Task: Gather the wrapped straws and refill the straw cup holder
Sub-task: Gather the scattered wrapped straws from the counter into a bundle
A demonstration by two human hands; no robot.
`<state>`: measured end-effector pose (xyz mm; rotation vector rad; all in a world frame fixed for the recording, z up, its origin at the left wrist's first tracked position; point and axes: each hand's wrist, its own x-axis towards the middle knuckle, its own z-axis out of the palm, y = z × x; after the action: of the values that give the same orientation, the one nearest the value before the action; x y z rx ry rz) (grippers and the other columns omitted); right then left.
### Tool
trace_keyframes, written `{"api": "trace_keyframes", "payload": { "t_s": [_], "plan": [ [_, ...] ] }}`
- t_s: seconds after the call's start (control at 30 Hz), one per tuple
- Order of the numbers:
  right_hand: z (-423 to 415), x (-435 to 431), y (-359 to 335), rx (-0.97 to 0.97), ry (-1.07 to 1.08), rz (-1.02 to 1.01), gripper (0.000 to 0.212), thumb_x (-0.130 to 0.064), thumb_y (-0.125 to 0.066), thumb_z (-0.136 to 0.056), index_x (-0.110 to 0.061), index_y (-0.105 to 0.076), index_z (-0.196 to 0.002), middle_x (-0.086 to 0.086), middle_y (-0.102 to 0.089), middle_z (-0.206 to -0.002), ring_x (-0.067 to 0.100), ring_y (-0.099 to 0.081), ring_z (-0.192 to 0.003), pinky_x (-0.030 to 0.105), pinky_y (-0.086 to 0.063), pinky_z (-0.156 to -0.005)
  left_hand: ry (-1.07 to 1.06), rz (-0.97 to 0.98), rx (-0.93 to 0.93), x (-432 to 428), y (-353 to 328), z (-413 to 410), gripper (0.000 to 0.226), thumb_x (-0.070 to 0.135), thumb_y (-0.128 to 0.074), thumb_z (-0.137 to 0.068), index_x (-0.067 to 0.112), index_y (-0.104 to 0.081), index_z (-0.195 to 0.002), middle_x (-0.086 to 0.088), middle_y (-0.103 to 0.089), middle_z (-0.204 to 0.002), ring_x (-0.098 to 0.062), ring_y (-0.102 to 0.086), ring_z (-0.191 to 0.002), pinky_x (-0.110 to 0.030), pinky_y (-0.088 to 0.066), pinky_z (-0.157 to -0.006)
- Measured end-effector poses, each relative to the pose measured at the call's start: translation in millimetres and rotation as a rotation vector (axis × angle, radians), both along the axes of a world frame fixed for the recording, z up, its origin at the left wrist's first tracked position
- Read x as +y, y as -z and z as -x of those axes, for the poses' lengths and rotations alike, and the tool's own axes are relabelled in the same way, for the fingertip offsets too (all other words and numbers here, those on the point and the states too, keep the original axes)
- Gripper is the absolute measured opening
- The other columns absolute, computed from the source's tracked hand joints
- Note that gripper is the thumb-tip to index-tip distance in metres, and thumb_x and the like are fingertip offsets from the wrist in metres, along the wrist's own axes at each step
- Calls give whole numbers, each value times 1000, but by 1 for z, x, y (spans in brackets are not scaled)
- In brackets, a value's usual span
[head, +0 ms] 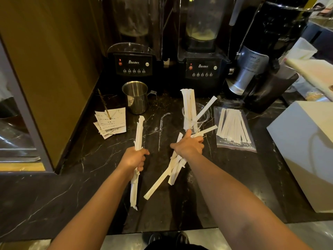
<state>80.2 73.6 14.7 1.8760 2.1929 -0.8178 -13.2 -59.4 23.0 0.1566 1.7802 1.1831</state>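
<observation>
Nearest the counter edge: both forearms reach out over the black marble counter [54, 204], each hand already loaded
Left hand [134, 158]: fingers wrapped shut around a tidy, near-upright bundle of wrapped straws [138, 134], gripped about midway so both ends stick out
Right hand [188, 144]: fingers curled around a looser clutch of straws [173, 170] that fans out in several directions, some tips trailing down toward the counter
Handling: paper-wrapped straws look very light and fairly stiff along their length, though the wrappers are slick against each other; I judge a mid-length grip best, squeezing just enough to stop them sliding, and the fanned clutch wants squaring up before it will drop in cleanly
Just beyond the right hand: clear plastic cup [196, 116], the holder, with a few straws already standing in it
Right of the cup: plastic bag [236, 130] lying flat with more wrapped straws in a row
Left, mid-counter: paper slips [111, 121] and a steel pitcher [136, 97]
Farthest back: two blenders [133, 64] against the wall
</observation>
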Motion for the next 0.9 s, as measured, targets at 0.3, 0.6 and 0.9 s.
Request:
{"api": "trace_keyframes", "payload": {
  "t_s": [0.3,0.6,0.9],
  "plan": [
    [5,15,1,-60,-25,-3,58,-40,-48,-89,-17,-22,-136,24,-32,-131,34,-46,-114,34,-44,-94,1,25,7,5,1,3,7,10,-50,-92,9,-49,-85,-3,-35,-56,-10,-28,-46,-21,-28,-43],
    [-1,7,7,13,42,-30,48,-12,-52,-90,-3,-30,-132,25,-32,-137,36,-42,-124,37,-43,-100,1,12,2,15,6,1,12,8,-49,-91,10,-49,-79,-2,-33,-55,-10,-27,-44,-18,-27,-36],
    [-16,8,8,141,80,-87,45,-4,-48,-91,0,-28,-131,24,-42,-135,38,-48,-122,39,-45,-97,28,-26,18,27,2,-7,8,9,-51,-90,6,-47,-97,-3,-35,-58,-10,-29,-47,-20,-29,-43]
  ]
}}
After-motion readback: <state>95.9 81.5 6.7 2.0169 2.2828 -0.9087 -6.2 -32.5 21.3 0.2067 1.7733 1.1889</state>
